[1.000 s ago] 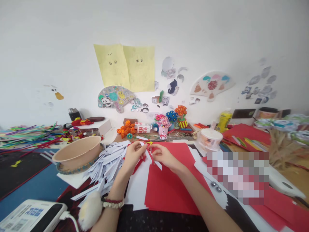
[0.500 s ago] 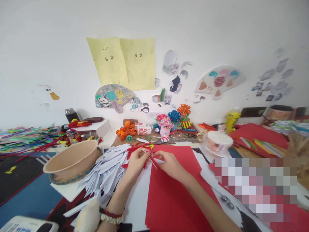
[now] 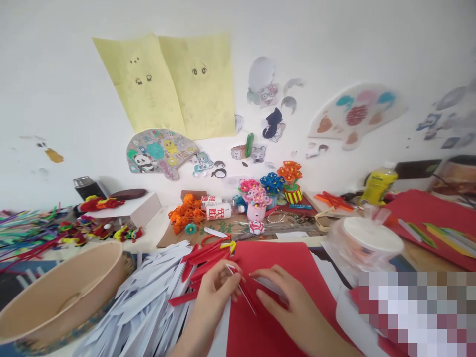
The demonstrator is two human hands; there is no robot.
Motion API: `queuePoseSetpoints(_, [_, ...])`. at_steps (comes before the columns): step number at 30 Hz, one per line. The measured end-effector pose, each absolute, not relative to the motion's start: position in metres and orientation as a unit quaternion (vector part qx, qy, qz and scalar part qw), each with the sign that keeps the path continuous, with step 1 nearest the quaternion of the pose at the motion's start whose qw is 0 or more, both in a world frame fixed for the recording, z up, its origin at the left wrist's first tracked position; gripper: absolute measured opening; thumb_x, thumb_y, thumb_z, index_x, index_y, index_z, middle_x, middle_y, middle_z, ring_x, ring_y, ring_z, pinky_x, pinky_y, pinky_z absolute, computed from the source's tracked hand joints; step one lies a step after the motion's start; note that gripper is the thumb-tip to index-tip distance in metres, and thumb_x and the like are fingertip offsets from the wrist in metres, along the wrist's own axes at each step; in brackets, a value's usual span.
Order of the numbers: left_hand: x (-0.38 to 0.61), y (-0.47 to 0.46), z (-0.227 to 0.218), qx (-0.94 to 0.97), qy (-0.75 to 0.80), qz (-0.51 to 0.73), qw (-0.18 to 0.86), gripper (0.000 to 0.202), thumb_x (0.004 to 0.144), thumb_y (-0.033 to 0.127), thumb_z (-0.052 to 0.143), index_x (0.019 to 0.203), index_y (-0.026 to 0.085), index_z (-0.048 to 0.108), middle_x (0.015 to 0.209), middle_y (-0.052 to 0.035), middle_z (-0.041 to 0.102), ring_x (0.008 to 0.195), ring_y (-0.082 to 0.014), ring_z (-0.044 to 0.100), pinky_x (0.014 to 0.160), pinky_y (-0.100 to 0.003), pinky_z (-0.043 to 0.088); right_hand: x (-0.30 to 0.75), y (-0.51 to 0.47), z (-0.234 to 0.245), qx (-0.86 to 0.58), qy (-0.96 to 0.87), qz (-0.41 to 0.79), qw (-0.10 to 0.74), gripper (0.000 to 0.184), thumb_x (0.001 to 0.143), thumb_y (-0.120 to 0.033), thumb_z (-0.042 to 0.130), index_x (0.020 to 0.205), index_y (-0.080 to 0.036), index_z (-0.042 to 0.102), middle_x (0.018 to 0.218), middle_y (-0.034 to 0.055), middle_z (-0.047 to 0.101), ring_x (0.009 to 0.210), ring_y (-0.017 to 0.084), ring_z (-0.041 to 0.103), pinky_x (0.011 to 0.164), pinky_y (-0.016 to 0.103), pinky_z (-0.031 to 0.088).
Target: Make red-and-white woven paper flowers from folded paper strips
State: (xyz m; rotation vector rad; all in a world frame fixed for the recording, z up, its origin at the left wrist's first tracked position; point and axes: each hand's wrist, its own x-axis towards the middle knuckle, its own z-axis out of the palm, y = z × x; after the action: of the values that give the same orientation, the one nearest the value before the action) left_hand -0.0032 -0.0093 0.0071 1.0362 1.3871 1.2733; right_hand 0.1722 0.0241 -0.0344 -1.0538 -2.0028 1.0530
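I am watching the left hand (image 3: 217,292) pinching a thin strip (image 3: 243,292) over the red sheet (image 3: 290,255), just beside the white strips (image 3: 148,302). The right hand (image 3: 293,302) is resting on the sheet; I cannot tell its grip.

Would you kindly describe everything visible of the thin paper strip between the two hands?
The thin paper strip is narrow and looks red with a pale face. It slants down to the right over the red sheet. Its upper end is pinched by the left hand, and the right hand lies close beside it.
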Motion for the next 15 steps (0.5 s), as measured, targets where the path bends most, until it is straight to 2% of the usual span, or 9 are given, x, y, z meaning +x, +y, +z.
queuePoseSetpoints(2, [-0.002, -0.009, 0.006, 0.428, 0.565, 0.512, 0.485, 0.028, 0.065, 0.042, 0.072, 0.077, 0.019, 0.063, 0.062, 0.0016, 0.057, 0.056, -0.0132, 0.053, 0.056, -0.023, 0.044, 0.174, 0.023, -0.037, -0.39, -0.778, 0.386, 0.305, 0.03, 0.09, -0.04, 0.05, 0.117, -0.033, 0.061, 0.107, 0.0067, 0.06, 0.096, 0.023, 0.063, 0.086, 0.035, 0.049])
queuePoseSetpoints(4, [-0.001, -0.008, 0.004, 0.434, 0.56, 0.499, 0.499, 0.032, 0.064, 0.046, 0.074, 0.077, 0.019, 0.063, 0.062, 0.0012, 0.056, 0.056, -0.0138, 0.052, 0.057, -0.024, 0.045, 0.174, 0.022, -0.04, -0.378, -0.799, 0.364, 0.293, 0.029, 0.091, -0.039, 0.047, 0.116, -0.034, 0.062, 0.102, 0.0065, 0.058, 0.089, 0.021, 0.065, 0.079, 0.032, 0.051])
queuePoseSetpoints(8, [0.0, -0.01, -0.003, 0.425, 0.55, 0.5, 0.517, 0.034, 0.066, 0.049, 0.074, 0.079, 0.021, 0.062, 0.069, 0.0002, 0.058, 0.06, -0.0136, 0.052, 0.058, -0.023, 0.044, 0.171, 0.024, -0.049, -0.368, -0.824, 0.334, 0.272, 0.022, 0.09, -0.032, 0.047, 0.098, -0.029, 0.067, 0.094, 0.006, 0.057, 0.071, 0.017, 0.065, 0.067, 0.027, 0.052])
queuePoseSetpoints(11, [-0.001, -0.012, -0.008, 0.427, 0.548, 0.491, 0.525, 0.034, 0.066, 0.049, 0.074, 0.08, 0.021, 0.062, 0.07, 0.0002, 0.058, 0.061, -0.0132, 0.051, 0.058, -0.022, 0.043, 0.172, 0.025, -0.052, -0.367, -0.828, 0.327, 0.272, 0.018, 0.088, -0.028, 0.049, 0.094, -0.028, 0.066, 0.092, 0.0049, 0.058, 0.068, 0.016, 0.064, 0.065, 0.024, 0.051])
queuePoseSetpoints(15, [-0.003, -0.009, -0.011, 0.442, 0.568, 0.502, 0.48, 0.033, 0.065, 0.049, 0.074, 0.077, 0.02, 0.062, 0.061, 0.0024, 0.052, 0.054, -0.0112, 0.043, 0.051, -0.021, 0.036, 0.175, 0.024, -0.047, -0.384, -0.832, 0.283, 0.282, 0.018, 0.084, -0.022, 0.051, 0.093, -0.028, 0.066, 0.093, 0.0049, 0.059, 0.066, 0.016, 0.064, 0.065, 0.025, 0.051])
